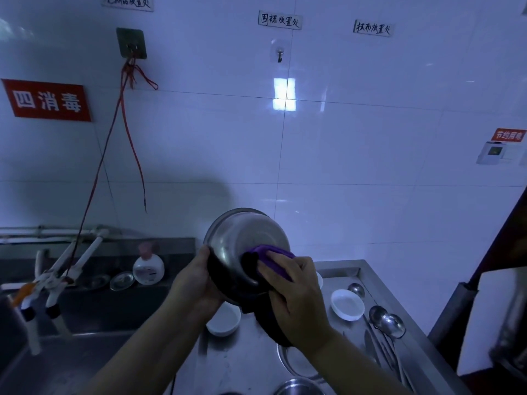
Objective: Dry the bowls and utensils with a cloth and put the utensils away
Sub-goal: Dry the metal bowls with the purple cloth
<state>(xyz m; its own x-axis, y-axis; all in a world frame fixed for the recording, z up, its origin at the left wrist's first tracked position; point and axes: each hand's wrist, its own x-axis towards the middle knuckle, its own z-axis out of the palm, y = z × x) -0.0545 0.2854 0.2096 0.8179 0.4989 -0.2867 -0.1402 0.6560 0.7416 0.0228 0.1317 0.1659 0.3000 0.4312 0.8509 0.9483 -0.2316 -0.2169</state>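
A steel bowl (245,238) is held up above the counter, tilted with its outer bottom toward me. My left hand (196,283) grips its left rim. My right hand (296,295) presses a purple cloth (273,255) against the bowl's lower right side, and the cloth hangs dark below the hand. On the steel counter (353,269) lie a white bowl (224,320), a small white dish (347,305), steel ladles and spoons (385,320) with long handles, and more steel bowls (296,363) at the bottom edge.
A sink (94,303) lies to the left with white taps (54,283), a soap bottle (148,269) and round steel lids (122,280) on its back ledge. Red cords (125,109) hang from a wall hook. A dark cabinet and a white board (484,320) stand at the right.
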